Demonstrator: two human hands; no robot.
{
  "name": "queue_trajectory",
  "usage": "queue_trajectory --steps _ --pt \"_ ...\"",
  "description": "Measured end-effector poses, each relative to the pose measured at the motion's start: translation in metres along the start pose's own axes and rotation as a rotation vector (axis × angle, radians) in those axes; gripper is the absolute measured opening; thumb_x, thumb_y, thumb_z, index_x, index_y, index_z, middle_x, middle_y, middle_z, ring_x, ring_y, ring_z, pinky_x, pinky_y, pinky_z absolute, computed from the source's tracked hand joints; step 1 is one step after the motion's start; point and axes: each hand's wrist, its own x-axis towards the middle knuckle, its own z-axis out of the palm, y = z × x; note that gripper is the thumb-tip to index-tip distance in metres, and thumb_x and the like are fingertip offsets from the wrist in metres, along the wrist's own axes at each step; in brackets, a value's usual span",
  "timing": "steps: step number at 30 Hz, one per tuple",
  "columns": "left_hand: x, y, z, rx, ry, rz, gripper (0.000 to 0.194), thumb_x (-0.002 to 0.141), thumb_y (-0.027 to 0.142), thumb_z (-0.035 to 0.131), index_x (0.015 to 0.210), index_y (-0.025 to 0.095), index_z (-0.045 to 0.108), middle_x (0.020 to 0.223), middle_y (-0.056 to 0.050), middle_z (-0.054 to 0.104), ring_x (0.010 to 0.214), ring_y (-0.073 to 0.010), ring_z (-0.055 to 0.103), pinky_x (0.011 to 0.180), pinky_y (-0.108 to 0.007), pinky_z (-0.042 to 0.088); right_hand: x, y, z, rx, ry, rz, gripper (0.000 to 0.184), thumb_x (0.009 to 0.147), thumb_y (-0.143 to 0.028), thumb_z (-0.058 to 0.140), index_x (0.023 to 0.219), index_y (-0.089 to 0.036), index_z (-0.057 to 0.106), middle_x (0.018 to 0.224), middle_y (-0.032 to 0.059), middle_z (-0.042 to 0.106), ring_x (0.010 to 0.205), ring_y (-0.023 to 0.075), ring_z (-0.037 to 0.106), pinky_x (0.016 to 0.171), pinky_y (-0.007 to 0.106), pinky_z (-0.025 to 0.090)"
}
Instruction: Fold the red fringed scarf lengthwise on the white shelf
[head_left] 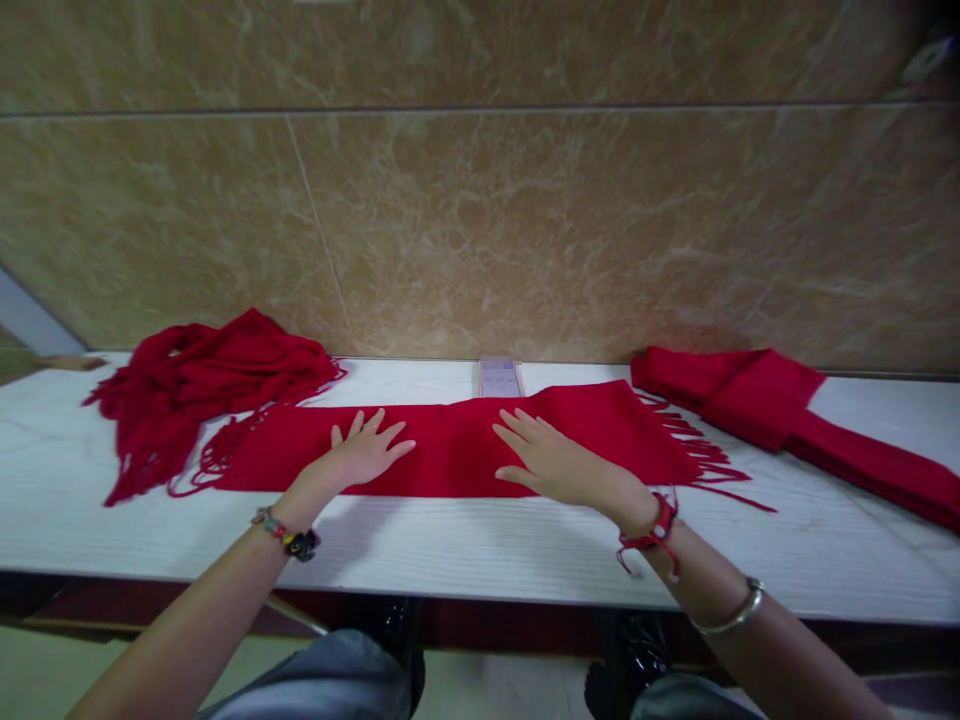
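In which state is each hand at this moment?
Left hand: open, palm down on the middle red fringed scarf.
Right hand: open, palm down on the same scarf.

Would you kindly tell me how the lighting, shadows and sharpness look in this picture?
Head view: soft light, with a blurred shadow on the white tabletop beside the left forearm; same view: glints on the glossy black footwear, a dark upper-right corner, and little weave visible in the flat red scarf.

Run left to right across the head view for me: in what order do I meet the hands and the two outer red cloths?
Crumpled red cloth with fringe → left hand → right hand → folded red cloth.
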Motion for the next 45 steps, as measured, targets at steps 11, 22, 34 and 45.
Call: queue_trajectory --steps 11,22,34,45 --pt "0.080 -0.045 -0.034 -0.080 -0.074 0.353 0.031 0.069 0.038 0.055 0.091 0.016 0.061 0.089 -0.003 0.064 0.082 -0.0173 0.055 0.076 -0.024 0.041 0.018 -0.027 0.022 0.177 -0.093 -0.178 0.062 0.089 -0.050 0.030 0.140 -0.016 0.020 0.145 0.0115 0.020 0.133 0.0241 0.012 0.107 0.045 0.017" --pt "0.098 -0.050 -0.061 -0.261 -0.369 0.420 0.046 0.055 0.034 0.064 0.099 0.020 0.060 0.108 -0.001 0.061 0.097 -0.0192 0.052 0.079 -0.022 0.039 0.016 -0.029 0.027 0.226 -0.142 -0.132 0.056 0.090 -0.047 0.032 0.138 -0.019 0.026 0.144 0.0107 0.020 0.133 0.0250 0.013 0.107 0.047 0.014" --pt "0.123 -0.028 -0.050 -0.269 -0.359 0.267 0.049 0.043 0.027 0.069 0.089 0.015 0.065 0.078 0.000 0.064 0.072 -0.0167 0.052 0.062 -0.023 0.039 0.016 -0.029 0.028 0.224 -0.131 -0.133 0.056 0.090 -0.048 0.031 0.137 -0.017 0.029 0.144 0.0113 0.021 0.132 0.0261 0.014 0.107 0.048 0.015" --pt "0.124 -0.023 -0.043 -0.298 -0.324 0.344 0.037 0.060 0.037 0.059 0.088 0.014 0.065 0.080 -0.001 0.065 0.072 -0.0133 0.052 0.063 -0.021 0.039 0.016 -0.028 0.031 0.232 -0.103 -0.143 0.055 0.090 -0.046 0.033 0.137 -0.018 0.028 0.143 0.0116 0.023 0.132 0.0261 0.015 0.106 0.049 0.015"
